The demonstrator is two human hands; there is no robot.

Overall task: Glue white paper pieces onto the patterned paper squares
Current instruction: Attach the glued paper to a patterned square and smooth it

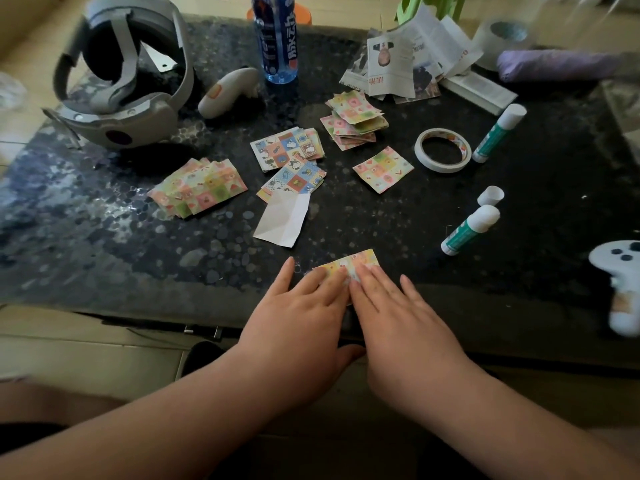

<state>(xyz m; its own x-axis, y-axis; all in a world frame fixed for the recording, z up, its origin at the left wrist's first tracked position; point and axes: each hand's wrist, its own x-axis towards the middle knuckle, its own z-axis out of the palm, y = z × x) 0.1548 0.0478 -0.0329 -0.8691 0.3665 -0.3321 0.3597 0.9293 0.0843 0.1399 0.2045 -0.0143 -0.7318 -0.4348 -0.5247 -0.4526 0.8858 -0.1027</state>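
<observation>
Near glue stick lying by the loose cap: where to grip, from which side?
Take the glue stick by its green barrel, fingers from above and closing across its width. It lies flat and diagonal on the table, both long sides free. The white end near the loose cap may be exposed glue; stay off it.

I am reaching my left arm (156, 410) and right arm (512, 420) forward. My left hand (304, 306) is lying flat, palm down, with its fingers (313, 278) straight. My right hand (398, 306) is lying flat just beside it. The two hands are touching side by side.
</observation>
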